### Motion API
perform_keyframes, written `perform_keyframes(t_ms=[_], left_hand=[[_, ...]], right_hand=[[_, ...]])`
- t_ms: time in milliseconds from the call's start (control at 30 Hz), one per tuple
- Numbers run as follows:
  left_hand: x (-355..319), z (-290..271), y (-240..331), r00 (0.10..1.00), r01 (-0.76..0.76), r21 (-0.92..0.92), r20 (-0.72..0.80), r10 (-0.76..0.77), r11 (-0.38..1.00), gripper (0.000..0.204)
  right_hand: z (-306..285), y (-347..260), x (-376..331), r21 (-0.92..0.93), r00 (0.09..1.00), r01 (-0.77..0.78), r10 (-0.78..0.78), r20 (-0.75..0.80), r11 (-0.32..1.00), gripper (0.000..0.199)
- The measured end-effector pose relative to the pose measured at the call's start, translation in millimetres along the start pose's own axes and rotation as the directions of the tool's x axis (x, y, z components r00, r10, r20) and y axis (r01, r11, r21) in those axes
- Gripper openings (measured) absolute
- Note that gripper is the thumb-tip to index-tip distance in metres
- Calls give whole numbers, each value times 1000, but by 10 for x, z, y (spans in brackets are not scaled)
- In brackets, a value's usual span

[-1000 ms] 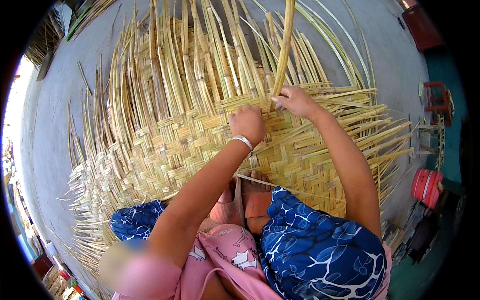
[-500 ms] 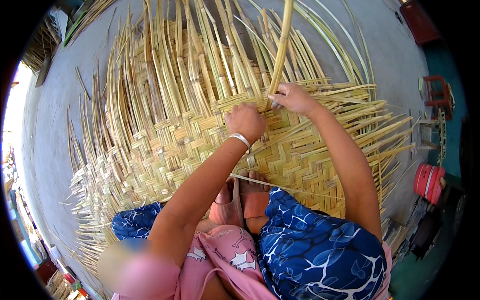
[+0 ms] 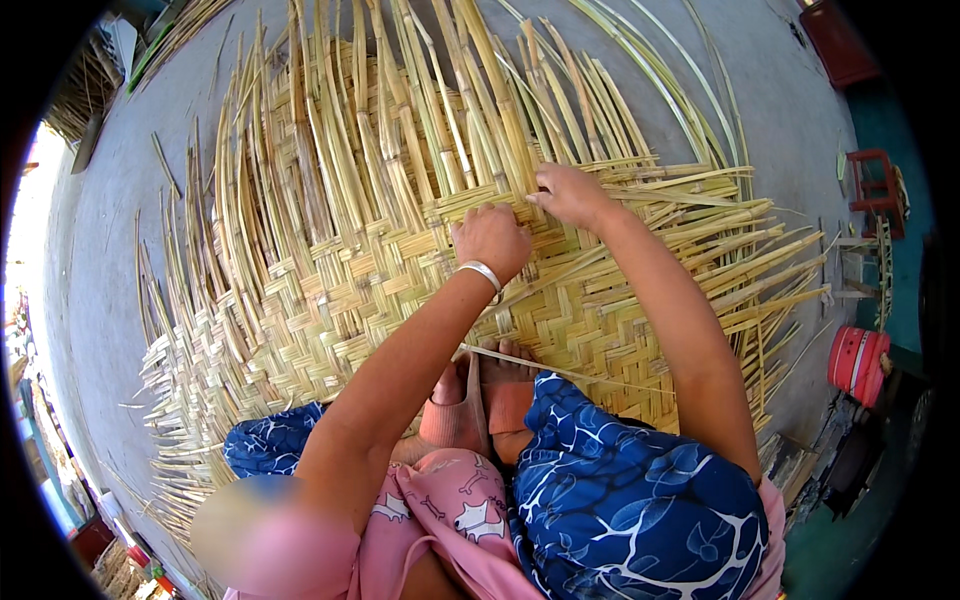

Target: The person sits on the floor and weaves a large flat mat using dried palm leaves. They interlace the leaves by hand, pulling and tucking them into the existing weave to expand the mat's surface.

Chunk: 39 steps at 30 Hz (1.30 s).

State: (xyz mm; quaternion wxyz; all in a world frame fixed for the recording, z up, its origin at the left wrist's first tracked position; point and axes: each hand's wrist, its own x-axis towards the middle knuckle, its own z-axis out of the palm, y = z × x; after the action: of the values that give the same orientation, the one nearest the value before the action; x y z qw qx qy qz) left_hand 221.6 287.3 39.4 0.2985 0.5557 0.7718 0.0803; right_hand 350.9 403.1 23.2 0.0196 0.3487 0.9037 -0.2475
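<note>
Resting on a woven bamboo mat [image 3: 400, 290] spread over the grey floor [image 3: 110, 250]: left hand [image 3: 490, 240], fingers curled together, pressing a crosswise strip [image 3: 470, 203]; silver bangle [image 3: 482, 272] at its wrist. Right hand [image 3: 570, 193] just beside it, fingertips pinched on the same strip's edge. Loose upright strips [image 3: 400, 100] fan beyond. Red stool [image 3: 875, 185] well apart.

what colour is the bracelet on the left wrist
Silver-white, a thin bangle on the left wrist, shown in the head view.

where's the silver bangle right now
In the head view the silver bangle sits on the left wrist, just below the left hand, near the middle of the frame above the woven bamboo mat, left of the right hand.
</note>
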Motion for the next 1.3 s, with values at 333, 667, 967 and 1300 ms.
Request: perform_keyframes(t_ms=[333,667,967,1300], left_hand=[[675,-272,-65,966,-258,-541,-146,213,800,23],[1401,-193,-179,937,-210,-487,148,316,848,28],[1401,-460,289,812,-266,-242,465,352,933,33],[1429,-270,521,775,-542,36,408,482,840,22]], right_hand=[[55,-40,-170,403,974,-174,218,-64,898,21],[90,-106,-183,517,942,-208,312,-122,830,22],[31,-177,-306,877,875,-326,464,138,352,18],[67,-315,-406,889,830,-248,557,-9,384,16]])
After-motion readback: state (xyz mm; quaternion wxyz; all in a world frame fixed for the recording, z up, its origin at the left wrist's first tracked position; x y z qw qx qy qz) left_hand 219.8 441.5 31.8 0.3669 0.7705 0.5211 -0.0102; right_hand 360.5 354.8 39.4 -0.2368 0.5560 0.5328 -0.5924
